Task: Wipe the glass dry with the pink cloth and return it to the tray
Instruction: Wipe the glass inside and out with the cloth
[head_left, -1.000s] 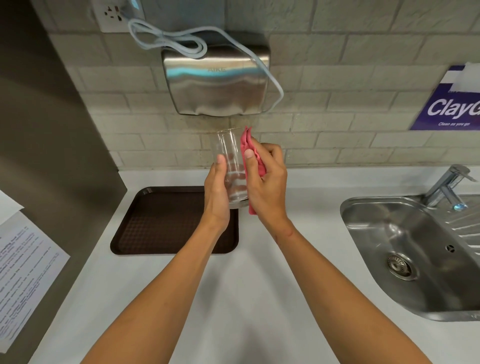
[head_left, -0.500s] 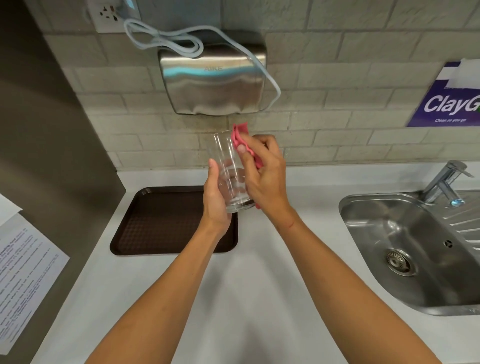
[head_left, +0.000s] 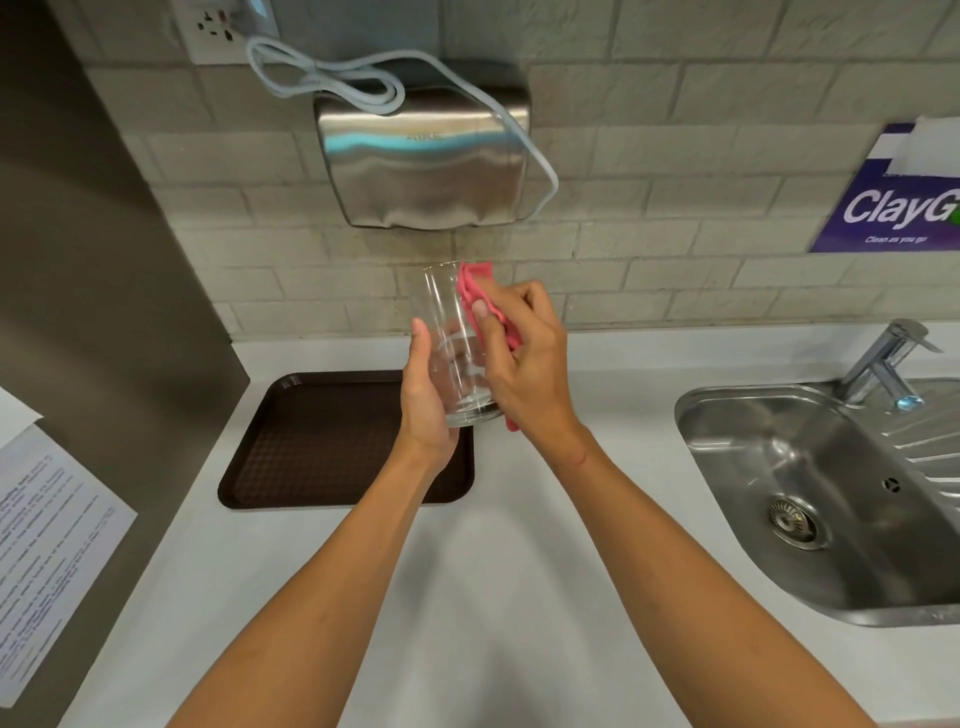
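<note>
Frame centre: left hand (head_left: 423, 400) clasps the tumbler (head_left: 457, 353); right hand (head_left: 524, 358) pinches the pink cloth (head_left: 480, 291) against its wall. Best rotated steadily, grip firm, above the brown tray (head_left: 311, 441).

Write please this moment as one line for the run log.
stage: wiping | left hand: holds glass | right hand: presses pink cloth on glass | tray: empty

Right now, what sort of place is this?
Probably a shared pantry or washroom counter: a steel sink with a tap, a wall hand dryer, and a "Clean as you go" sign.
</note>
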